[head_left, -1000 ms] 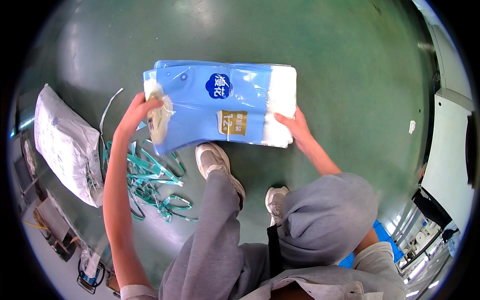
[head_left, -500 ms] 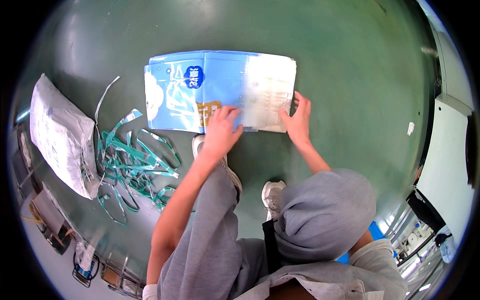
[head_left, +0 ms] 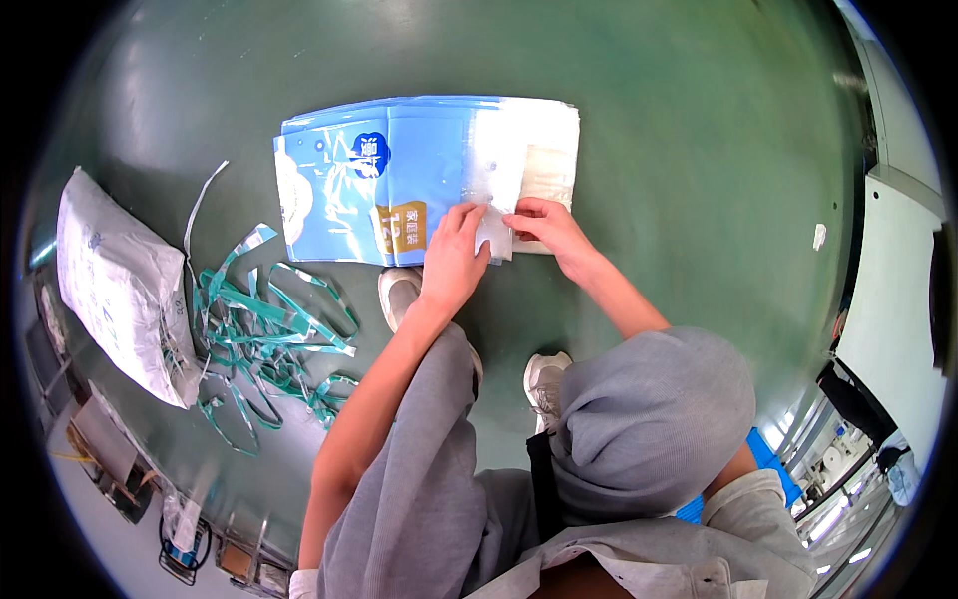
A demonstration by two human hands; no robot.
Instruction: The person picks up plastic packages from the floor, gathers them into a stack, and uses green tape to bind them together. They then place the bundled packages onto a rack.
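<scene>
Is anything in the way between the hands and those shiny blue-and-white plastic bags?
No, nothing I can see. The left hand and right hand both touch the bags near their white end. The tangled green strips and white sack lie off to the left.

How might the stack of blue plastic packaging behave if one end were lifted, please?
The stack of blue plastic packaging would probably sag, since its layers look thin and creased. Being glossy and uneven at the edges, they may slide apart.
</scene>
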